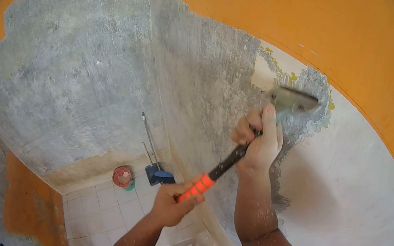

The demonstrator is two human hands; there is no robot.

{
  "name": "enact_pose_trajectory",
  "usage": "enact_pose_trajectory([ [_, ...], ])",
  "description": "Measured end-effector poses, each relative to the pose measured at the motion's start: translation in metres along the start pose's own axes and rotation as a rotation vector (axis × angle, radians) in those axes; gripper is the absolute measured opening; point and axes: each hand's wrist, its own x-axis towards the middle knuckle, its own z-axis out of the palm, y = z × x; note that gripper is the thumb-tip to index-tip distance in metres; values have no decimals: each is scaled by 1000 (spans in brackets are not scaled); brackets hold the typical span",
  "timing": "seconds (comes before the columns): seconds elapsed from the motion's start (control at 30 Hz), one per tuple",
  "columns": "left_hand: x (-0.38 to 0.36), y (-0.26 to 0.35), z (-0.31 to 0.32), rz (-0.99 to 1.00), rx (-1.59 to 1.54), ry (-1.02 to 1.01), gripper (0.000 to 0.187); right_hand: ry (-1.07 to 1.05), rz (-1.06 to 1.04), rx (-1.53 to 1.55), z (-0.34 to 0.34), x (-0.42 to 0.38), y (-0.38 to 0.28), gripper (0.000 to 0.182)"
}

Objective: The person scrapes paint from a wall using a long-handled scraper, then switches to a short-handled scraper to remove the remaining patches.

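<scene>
A long-handled wall scraper (229,161) slants up across the middle of the view, with a black shaft and an orange grip at its lower end. Wrapped around that orange grip is my left hand (171,205). Higher up, my right hand (263,144) closes on the shaft just below the head, its thumb lying along the tool. The scraper head, slightly blurred, is against the right wall (236,77), over grey bare plaster beside a strip of pale and yellowish coating.
Orange paint (356,40) covers the upper wall, and smooth white coating (365,177) lies to the right. Toward the corner, a red bucket (122,176) and a blue dustpan (153,174) stand on the white tiled floor (104,211). Grey plaster (69,75) spreads across the left wall.
</scene>
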Motion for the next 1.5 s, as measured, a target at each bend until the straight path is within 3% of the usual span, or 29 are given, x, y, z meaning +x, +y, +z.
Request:
enact_pose_trajectory([
  [0.07, 3, -6, 4, 1, -53, 10, 39, -34, -9, -20, -6, 4, 2, 29],
  [0.13, 18, -1, 2, 42, 105, 21, 37, -55, 16, -75, 3, 19, -4, 28],
  [0.17, 23, 10, -2, -49, -151, -36, 42, -63, 19, -28, 14, 24, -6, 28],
  [0.27, 22, 16, -12, -1, 85, 5, 45, -21, 13, 18, 15, 21, -2, 28],
  [0.33, 12, 6, -2, 15, 33, -18, 47, 37, 2, -13, 6, 9, -2, 27],
  [0.4, 13, -1, 3, 6, -66, -53, 48, -38, 18, -98, 1, 9, -4, 26],
  [0.47, 26, 8, 0, -9, 35, -57, 50, -49, 8, -82, 8, 23, -5, 26],
  [0.53, 32, 26, -4, -33, -194, -66, 50, -18, 12, -73, 25, 32, -9, 25],
  [0.67, 17, 5, 4, 41, -21, -63, 49, -45, -2, 6, -2, 17, -2, 26],
  [0.73, 19, 1, 8, 54, -79, -77, 50, -17, 21, -59, 3, 17, -7, 28],
  [0.8, 34, 9, 9, 134, 75, -18, 49, -47, 31, -71, 17, 34, -13, 20],
  [0.97, 37, 32, 13, 185, -7, 0, 49, -35, 43, -29, 34, 46, -20, 18],
  [1.07, 25, 14, 10, 172, 44, -24, 50, -62, 97, -37, 7, 23, -6, 18],
  [1.13, 26, 15, 9, 61, 38, -22, 51, -50, 102, -77, 14, 31, -8, 18],
  [1.27, 39, 36, 6, 98, -112, -24, 51, -82, 71, 47, 28, 56, -11, 26],
  [1.37, 25, 3, 10, 126, -20, -34, 52, 38, 68, -68, 17, 30, -6, 24],
  [1.47, 28, -1, 15, 133, -20, -59, 53, -76, 81, -65, 2, 34, -5, 23],
  [1.5, 34, 12, 11, 101, -37, -56, 53, -9, 81, -77, 13, 41, -7, 24],
])
